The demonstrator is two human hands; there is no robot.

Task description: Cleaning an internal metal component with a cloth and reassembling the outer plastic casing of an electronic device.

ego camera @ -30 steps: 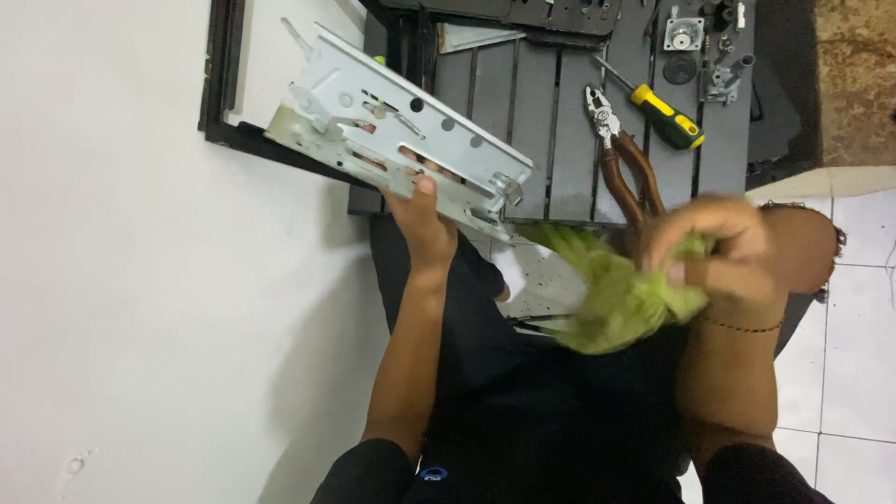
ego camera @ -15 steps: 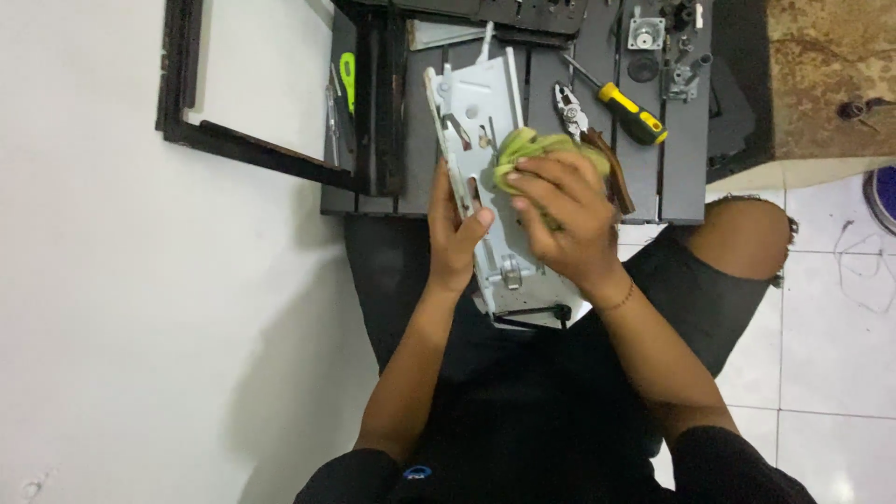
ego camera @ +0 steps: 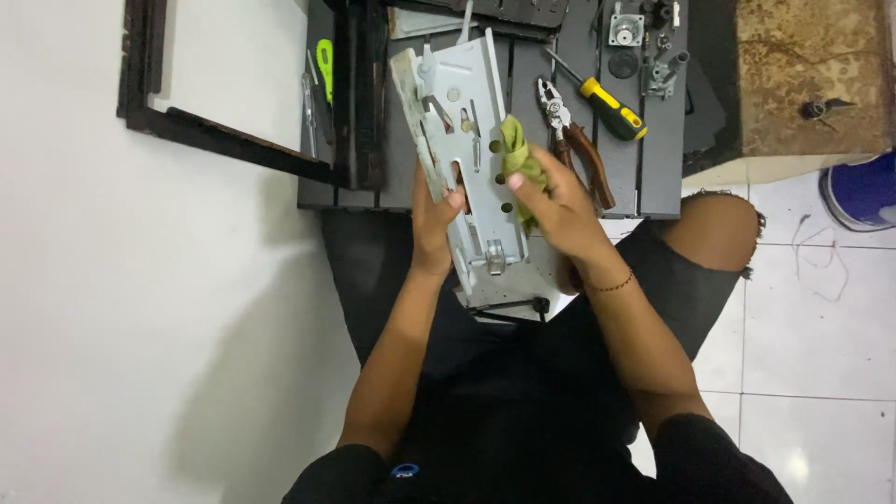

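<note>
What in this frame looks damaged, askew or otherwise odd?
Little stands out. The grey metal plate, held by the left hand, has a discoloured, worn-looking left edge. The right hand presses a green cloth against it. Pliers and a screwdriver lie loose on the dark slatted surface.

Pale grey metal bracket [ego camera: 467, 140], yellow-green rag [ego camera: 518, 163], dark slatted desk [ego camera: 653, 159]. Yellow-and-black screwdriver [ego camera: 607, 105], pliers [ego camera: 574, 140] with brown handles (silver head), neon green tool [ego camera: 324, 65], white floor tiles [ego camera: 812, 317].

Dark bench [ego camera: 653, 177] carries pliers [ego camera: 571, 131] (screwdriver [ego camera: 602, 101] alongside).
</note>
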